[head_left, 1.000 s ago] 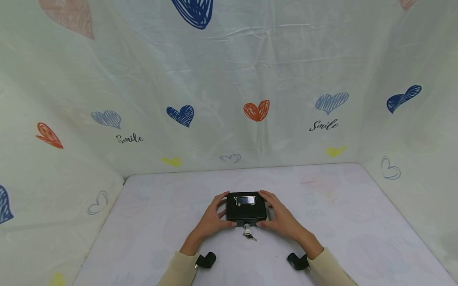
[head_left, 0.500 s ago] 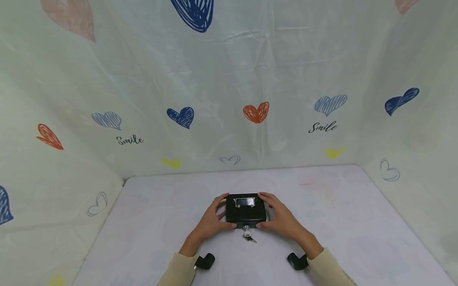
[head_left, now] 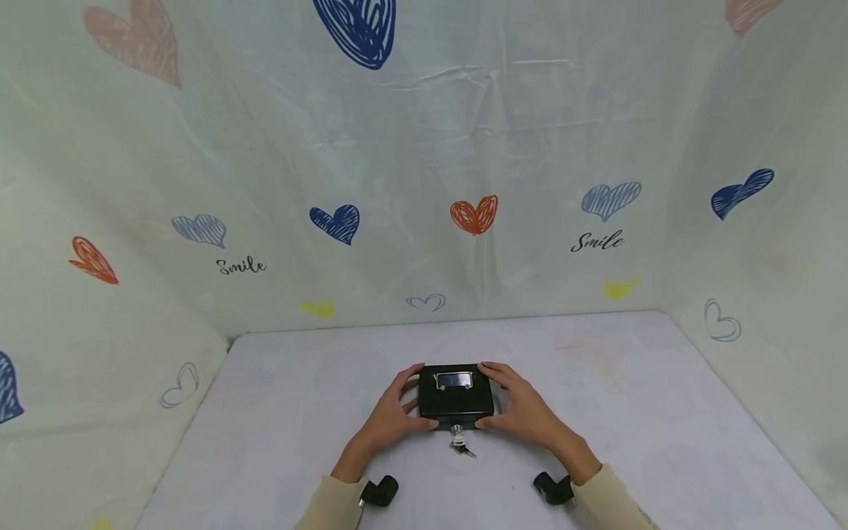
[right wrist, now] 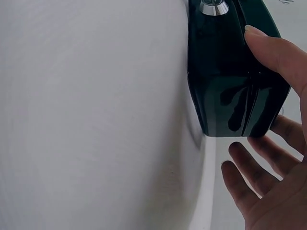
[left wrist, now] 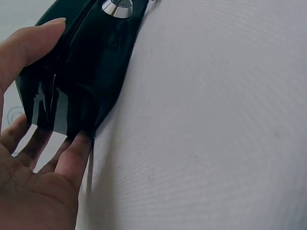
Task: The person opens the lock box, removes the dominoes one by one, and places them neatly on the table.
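A small black cash box [head_left: 456, 403] with a silver carry handle [head_left: 454, 380] on its lid lies on the table, lid closed. Keys [head_left: 461, 448] hang from the round lock [right wrist: 214, 8] at its near side. My left hand [head_left: 389, 411] holds the left end, thumb on the front near the lid seam and fingers round the far side. On the opposite end, my right hand [head_left: 523, 406] holds it the same way; in the right wrist view some fingers [right wrist: 240, 184] stand off the box's end. The box's underside is hidden.
The white table [head_left: 278, 442] runs back to a pale curtain [head_left: 397, 147] printed with hearts and "Smile", which also hangs at both sides. A black wrist device [head_left: 380, 491] sits at the left sleeve, another wrist device [head_left: 553, 488] at the right sleeve.
The whole head view has shifted slightly, so everything appears a little lower. Both hands keep their hold on the cash box, which stays in place on the table.
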A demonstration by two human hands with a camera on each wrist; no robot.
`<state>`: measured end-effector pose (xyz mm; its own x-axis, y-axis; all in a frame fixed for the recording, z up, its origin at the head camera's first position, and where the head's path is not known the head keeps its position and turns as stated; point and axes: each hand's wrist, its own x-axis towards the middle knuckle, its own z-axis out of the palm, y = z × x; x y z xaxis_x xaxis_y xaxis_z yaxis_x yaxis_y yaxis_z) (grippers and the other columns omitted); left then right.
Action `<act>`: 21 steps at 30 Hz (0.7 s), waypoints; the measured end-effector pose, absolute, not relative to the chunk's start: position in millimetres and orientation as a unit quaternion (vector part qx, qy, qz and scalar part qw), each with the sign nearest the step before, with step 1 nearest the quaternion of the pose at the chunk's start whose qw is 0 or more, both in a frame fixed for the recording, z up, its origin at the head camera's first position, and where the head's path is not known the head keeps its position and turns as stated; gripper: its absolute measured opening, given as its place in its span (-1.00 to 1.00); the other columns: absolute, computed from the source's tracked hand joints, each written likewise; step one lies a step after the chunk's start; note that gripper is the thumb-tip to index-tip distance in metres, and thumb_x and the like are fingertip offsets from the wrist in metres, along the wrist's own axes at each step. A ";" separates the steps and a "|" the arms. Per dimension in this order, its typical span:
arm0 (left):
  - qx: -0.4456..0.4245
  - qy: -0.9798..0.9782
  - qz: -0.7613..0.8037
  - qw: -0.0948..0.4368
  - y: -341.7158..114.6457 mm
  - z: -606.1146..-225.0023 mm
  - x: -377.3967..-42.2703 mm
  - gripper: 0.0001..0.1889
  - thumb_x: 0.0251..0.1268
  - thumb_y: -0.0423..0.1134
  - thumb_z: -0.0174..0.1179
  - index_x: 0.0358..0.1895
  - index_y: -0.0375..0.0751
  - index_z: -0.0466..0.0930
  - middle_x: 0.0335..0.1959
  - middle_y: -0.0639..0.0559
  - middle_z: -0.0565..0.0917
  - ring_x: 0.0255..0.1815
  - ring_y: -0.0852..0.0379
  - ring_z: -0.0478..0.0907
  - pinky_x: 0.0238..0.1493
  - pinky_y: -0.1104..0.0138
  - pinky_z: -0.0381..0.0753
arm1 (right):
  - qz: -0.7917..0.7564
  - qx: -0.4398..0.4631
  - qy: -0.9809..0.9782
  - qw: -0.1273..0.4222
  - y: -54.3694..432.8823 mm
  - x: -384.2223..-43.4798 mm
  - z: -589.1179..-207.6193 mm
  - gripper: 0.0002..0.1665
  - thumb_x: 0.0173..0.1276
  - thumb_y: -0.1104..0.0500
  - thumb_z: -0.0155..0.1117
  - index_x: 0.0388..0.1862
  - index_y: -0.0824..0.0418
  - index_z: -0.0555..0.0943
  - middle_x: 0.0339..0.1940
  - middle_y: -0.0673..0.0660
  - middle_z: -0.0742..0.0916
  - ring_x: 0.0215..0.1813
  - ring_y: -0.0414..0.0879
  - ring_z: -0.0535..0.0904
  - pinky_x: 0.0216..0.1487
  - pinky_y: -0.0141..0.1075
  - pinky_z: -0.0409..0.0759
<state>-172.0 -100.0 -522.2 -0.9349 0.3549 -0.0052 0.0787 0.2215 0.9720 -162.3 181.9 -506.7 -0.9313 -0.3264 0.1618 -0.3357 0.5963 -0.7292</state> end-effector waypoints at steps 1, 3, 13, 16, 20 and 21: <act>0.139 0.772 0.609 0.113 -99.9 -522.0 -172.3 0.11 -0.04 -0.47 0.63 0.65 -0.16 0.20 0.64 -0.24 0.24 0.64 -0.36 0.19 0.53 -0.07 0.45 | 0.408 0.186 -0.894 0.005 182.2 -162.6 -506.2 0.15 -0.02 0.11 0.81 0.55 0.28 0.46 0.54 0.22 0.52 0.47 0.29 0.51 0.44 0.24 0.55; 0.137 0.770 0.613 0.114 -99.8 -522.0 -173.1 0.11 -0.04 -0.48 0.62 0.65 -0.17 0.21 0.64 -0.24 0.25 0.64 -0.35 0.19 0.54 -0.08 0.43 | 0.408 0.189 -0.893 0.004 182.8 -162.8 -504.6 0.14 -0.01 0.09 0.81 0.54 0.29 0.46 0.53 0.23 0.53 0.47 0.31 0.50 0.44 0.27 0.54; 0.127 0.768 0.616 0.121 -100.2 -517.8 -175.4 0.08 -0.01 -0.47 0.61 0.64 -0.19 0.23 0.63 -0.26 0.27 0.63 -0.37 0.21 0.52 -0.10 0.44 | 0.420 0.196 -0.886 -0.003 186.6 -166.8 -501.7 0.11 0.02 0.05 0.79 0.52 0.32 0.48 0.50 0.28 0.54 0.45 0.35 0.51 0.41 0.29 0.55; 0.129 0.770 0.613 0.120 -100.1 -515.3 -174.9 0.07 0.00 -0.48 0.60 0.64 -0.21 0.22 0.62 -0.29 0.28 0.62 -0.39 0.21 0.51 -0.10 0.45 | 0.425 0.190 -0.885 -0.012 187.4 -168.4 -501.5 0.10 0.03 0.05 0.79 0.52 0.30 0.48 0.51 0.27 0.54 0.46 0.35 0.50 0.42 0.28 0.55; 0.128 0.769 0.615 0.120 -99.5 -513.3 -174.0 0.06 0.00 -0.48 0.60 0.63 -0.24 0.23 0.61 -0.30 0.29 0.62 -0.40 0.21 0.51 -0.11 0.45 | 0.430 0.182 -0.884 -0.022 187.9 -169.2 -500.0 0.10 0.03 0.04 0.79 0.53 0.27 0.49 0.52 0.26 0.53 0.47 0.35 0.49 0.43 0.28 0.53; 0.127 0.768 0.616 0.121 -99.4 -513.1 -174.2 0.05 0.01 -0.48 0.60 0.63 -0.24 0.23 0.61 -0.30 0.29 0.62 -0.40 0.21 0.51 -0.11 0.45 | 0.432 0.180 -0.883 -0.024 188.0 -169.3 -499.7 0.09 0.03 0.04 0.78 0.53 0.27 0.49 0.52 0.26 0.53 0.47 0.35 0.49 0.43 0.29 0.53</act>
<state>-174.2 -99.4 -513.1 -0.9385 0.3440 -0.0286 0.0472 0.2099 0.9766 -169.3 188.0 -499.7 -0.9338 -0.3391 0.1144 -0.2984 0.5615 -0.7718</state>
